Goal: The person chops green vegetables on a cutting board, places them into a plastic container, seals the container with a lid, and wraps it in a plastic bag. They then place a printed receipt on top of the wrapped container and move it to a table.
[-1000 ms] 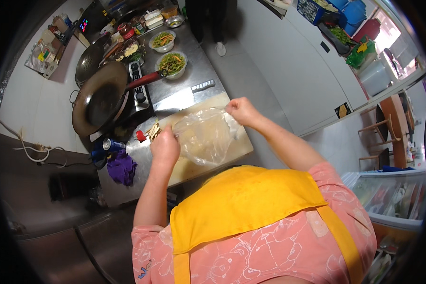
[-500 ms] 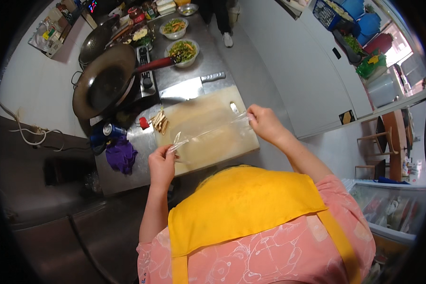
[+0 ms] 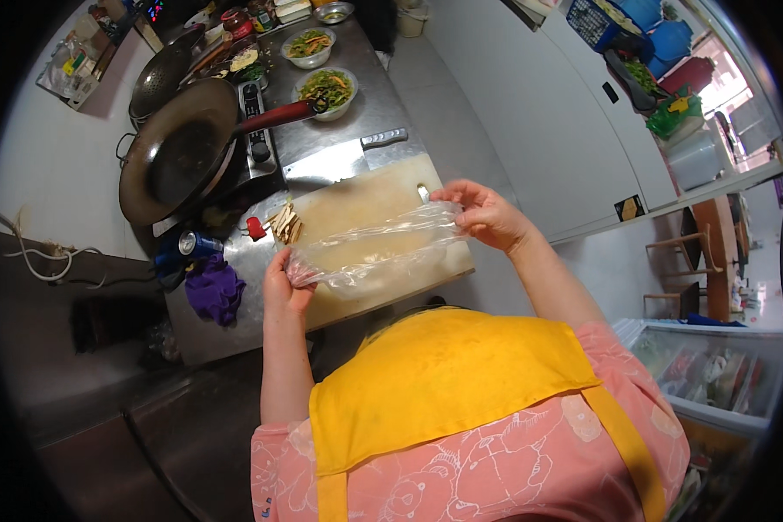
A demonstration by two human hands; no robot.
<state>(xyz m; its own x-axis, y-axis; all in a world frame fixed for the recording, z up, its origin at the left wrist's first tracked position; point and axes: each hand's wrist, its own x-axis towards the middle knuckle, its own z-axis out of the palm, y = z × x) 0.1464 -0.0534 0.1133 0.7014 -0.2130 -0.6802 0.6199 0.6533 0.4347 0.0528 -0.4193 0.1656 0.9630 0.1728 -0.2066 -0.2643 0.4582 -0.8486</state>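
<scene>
A clear plastic bag (image 3: 378, 247) stretches between my two hands above a pale cutting board (image 3: 374, 193). My left hand (image 3: 289, 283) grips the bag's left end, with some fingers seen through the film. At the other end my right hand (image 3: 491, 219) pinches it, the upper fingers raised. Cut pale strips with brown edges (image 3: 284, 224) lie on the board's left corner, beside a small red piece (image 3: 255, 228). Just past the board's far edge rests a cleaver (image 3: 344, 160), its grey handle pointing right.
A large wok (image 3: 178, 157) sits on a burner at left, its red handle reaching over the counter. Two bowls of cut vegetables (image 3: 326, 90) stand farther back. A purple cloth (image 3: 215, 289) and a blue can (image 3: 198, 244) are at the counter's left. White cabinets (image 3: 531, 113) line the right.
The bag, a narrow taut strip before, now spreads wider between my hands. My right hand's fingers have loosened and lifted. My left hand has shifted slightly left and up.
</scene>
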